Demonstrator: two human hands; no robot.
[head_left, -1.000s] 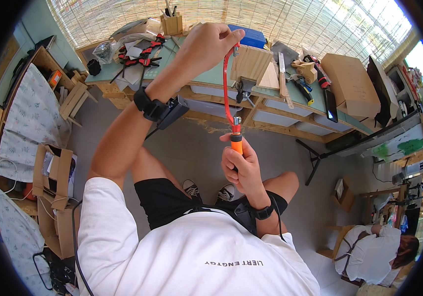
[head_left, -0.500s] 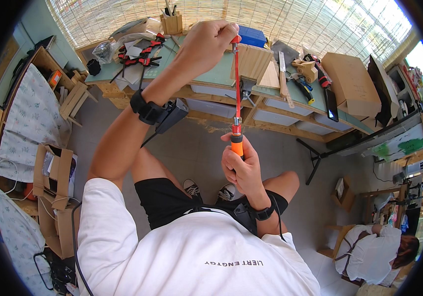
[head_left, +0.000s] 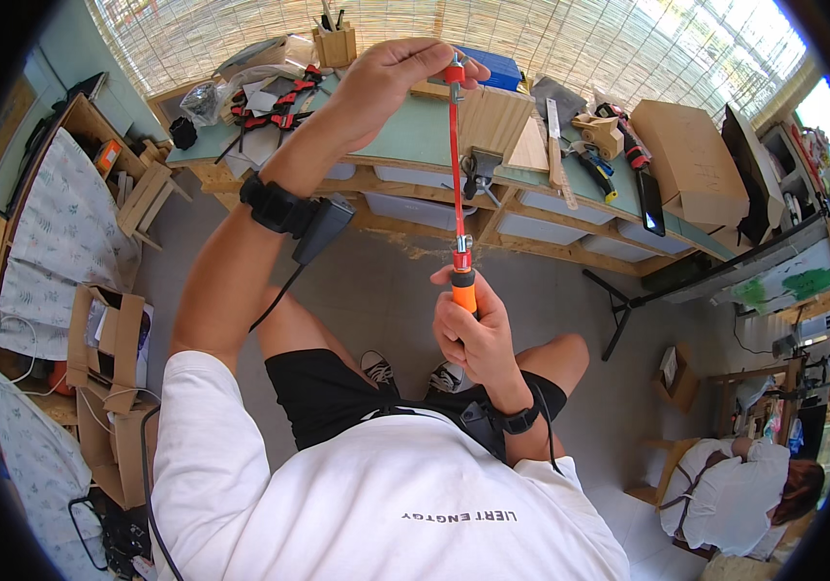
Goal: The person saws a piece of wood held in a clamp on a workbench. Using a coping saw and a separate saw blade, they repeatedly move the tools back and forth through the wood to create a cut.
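My right hand [head_left: 476,339] grips the orange-and-black handle of a red coping saw [head_left: 457,165], held upright in front of the bench. Up at the saw's far end, my left hand [head_left: 396,82] has its thumb and fingers on the red-and-metal fitting. The saw's frame appears nearly edge-on, as a straight red bar between the fittings. Behind it, a wooden board [head_left: 492,121] stands at the bench edge above a metal vise [head_left: 481,174], partly hidden by the saw.
The workbench [head_left: 386,145] carries red-black clamps [head_left: 284,111], a steel ruler [head_left: 555,145], pliers [head_left: 597,169], a phone [head_left: 649,203] and a cardboard box [head_left: 686,155]. Open boxes [head_left: 105,349] stand at left. A black stand [head_left: 614,320] and a seated person [head_left: 725,494] are at right.
Over the last second the saw frame has turned from bowing leftward to edge-on. My left hand has shifted a little up and left at the top fitting; my right hand keeps its grip.
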